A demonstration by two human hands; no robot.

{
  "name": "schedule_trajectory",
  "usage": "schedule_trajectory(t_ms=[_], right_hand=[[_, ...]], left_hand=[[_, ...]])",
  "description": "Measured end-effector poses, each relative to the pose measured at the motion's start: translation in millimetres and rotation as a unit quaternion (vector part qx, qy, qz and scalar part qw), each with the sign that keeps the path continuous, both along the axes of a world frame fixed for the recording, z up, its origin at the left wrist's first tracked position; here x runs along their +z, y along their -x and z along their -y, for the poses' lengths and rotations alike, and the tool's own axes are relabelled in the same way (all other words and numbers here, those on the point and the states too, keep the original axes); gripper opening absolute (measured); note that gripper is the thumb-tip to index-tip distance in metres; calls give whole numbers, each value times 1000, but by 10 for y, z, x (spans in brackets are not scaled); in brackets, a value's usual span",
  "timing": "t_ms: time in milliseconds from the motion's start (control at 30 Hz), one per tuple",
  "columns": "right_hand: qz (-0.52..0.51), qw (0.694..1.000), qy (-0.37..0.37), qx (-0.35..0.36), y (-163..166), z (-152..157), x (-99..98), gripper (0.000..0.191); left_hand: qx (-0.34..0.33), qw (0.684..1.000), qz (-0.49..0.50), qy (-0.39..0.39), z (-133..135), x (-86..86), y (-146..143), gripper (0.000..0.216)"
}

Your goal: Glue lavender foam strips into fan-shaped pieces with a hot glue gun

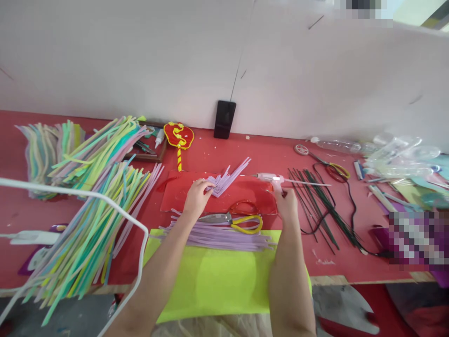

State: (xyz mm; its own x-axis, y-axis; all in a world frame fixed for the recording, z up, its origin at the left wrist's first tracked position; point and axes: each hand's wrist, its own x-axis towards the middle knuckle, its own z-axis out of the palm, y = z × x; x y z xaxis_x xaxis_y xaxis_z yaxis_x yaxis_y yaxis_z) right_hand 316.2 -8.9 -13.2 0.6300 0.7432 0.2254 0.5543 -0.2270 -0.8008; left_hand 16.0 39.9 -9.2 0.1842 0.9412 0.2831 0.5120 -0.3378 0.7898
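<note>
My left hand [197,195] pinches a bent lilac pipe-cleaner piece [226,178] that lies on a red plastic sheet [245,193]. My right hand [286,202] is closed round the handle of a white hot glue gun [271,178], whose nozzle points left toward the lilac piece. In front of both hands lie yellow-handled scissors [242,221] and a bundle of straight lilac pipe cleaners [220,234], partly on a yellow-green sheet [213,281].
Heaps of pastel pipe cleaners [94,206] fill the left of the red table [333,262]. Green wire stems [321,206] and a black cable [351,206] lie to the right. A black phone [224,119] leans on the white wall. A red-and-yellow ornament [179,136] lies behind.
</note>
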Motion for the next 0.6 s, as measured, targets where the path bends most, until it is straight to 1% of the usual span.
schedule_trajectory(t_ms=[100, 200, 267, 433, 600], right_hand=[[-17, 1000, -20, -16, 107, -8, 64, 47], [-57, 998, -12, 28, 239, -13, 95, 47], [-59, 997, -1, 57, 328, -13, 104, 46], [6, 991, 61, 117, 539, 4, 171, 46], [25, 979, 127, 156, 703, 19, 244, 55]], left_hand=[[-19, 999, -25, -6, -25, -32, -19, 16], [-26, 999, -44, -8, -38, -44, -32, 14], [-32, 998, -56, -8, -44, -51, -36, 13], [-38, 996, -84, -4, -49, -52, -25, 14], [-45, 993, -106, 6, -39, -23, -12, 18]])
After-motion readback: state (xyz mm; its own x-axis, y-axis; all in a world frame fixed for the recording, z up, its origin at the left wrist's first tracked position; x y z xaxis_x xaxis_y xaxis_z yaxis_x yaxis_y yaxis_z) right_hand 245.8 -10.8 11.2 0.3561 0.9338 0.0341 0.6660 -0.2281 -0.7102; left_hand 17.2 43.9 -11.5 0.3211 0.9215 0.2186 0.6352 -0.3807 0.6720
